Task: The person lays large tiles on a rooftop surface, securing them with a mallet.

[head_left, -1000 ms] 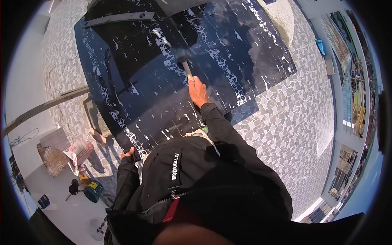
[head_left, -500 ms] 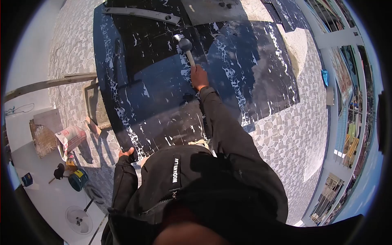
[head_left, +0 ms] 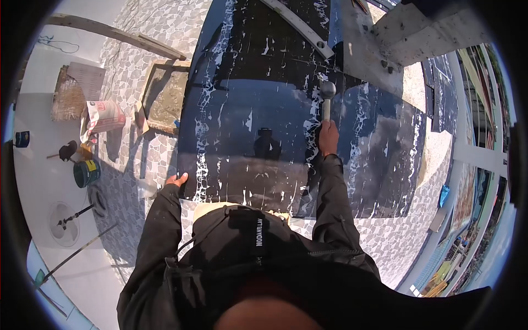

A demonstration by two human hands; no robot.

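Observation:
My right hand (head_left: 328, 137) is wrapped round the pale handle of a mallet (head_left: 327, 91), whose dark round head is over the glossy black panel (head_left: 264, 121) streaked with white marks. At the panel's near left corner is my left hand (head_left: 177, 180), with its fingers at the edge; how tightly they close on it cannot be made out. A long grey flat bar (head_left: 294, 22) with a hole near its end lies on the far part of the panel.
Left of the panel are a tray of wet mortar (head_left: 165, 96), a white and red sack (head_left: 104, 116), a dark bucket (head_left: 86, 172) and a fan (head_left: 65, 224). A wooden beam (head_left: 110, 32) reaches in from the upper left. Concrete blocks (head_left: 429, 38) stand at the upper right.
The view has turned and shifted, so the panel appears further right. My right hand still holds the mallet over the panel, and my left hand is still at the panel's near left corner.

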